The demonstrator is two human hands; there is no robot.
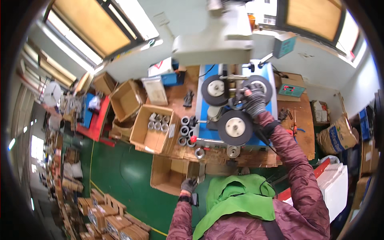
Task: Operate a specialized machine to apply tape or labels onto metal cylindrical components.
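My right hand (255,101), in a grey glove, reaches into a bench machine (206,134) with a blue top. Its fingers are curled among the metal parts between three dark discs; what they grip, if anything, is hidden. One dark disc (235,128) lies in front, another disc (215,89) at the back left, and a third disc (262,86) right behind the hand. Low beside the bench, my left hand (189,185), also gloved, is curled near the right edge of an open cardboard box (168,186). I cannot make out anything in it.
Several metal rings (184,131) stand on the wooden bench (180,90) left of the machine. More rings lie in a cardboard box (138,130). Pliers (295,130) rest on the bench's right side. A control box (291,90) stands behind them. Stacked cartons (108,216) cover floor at lower left.
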